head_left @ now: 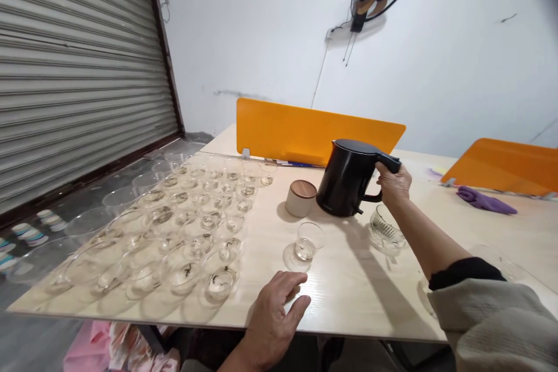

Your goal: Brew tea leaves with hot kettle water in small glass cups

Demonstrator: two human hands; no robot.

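Note:
My right hand (394, 181) is wrapped round the handle of a black electric kettle (344, 180), which stands upright at the middle of the table. Whether its base touches the tabletop I cannot tell. Near the front edge, my left hand (276, 314) is open, thumb and fingers apart, with nothing in it. Just beyond those fingers stands a clear plastic cup (308, 243). A pale canister (300, 199) with a wooden lid sits left of the kettle. Under my right forearm is a ribbed glass vessel (386, 228), partly hidden.
Rows of clear cups (187, 273) with dark bits in their bottoms crowd the table's left side. An orange divider (305, 131) rises behind the kettle. A purple cloth (486, 200) lies at right. More clear plastic (492, 258) sits beside my right sleeve.

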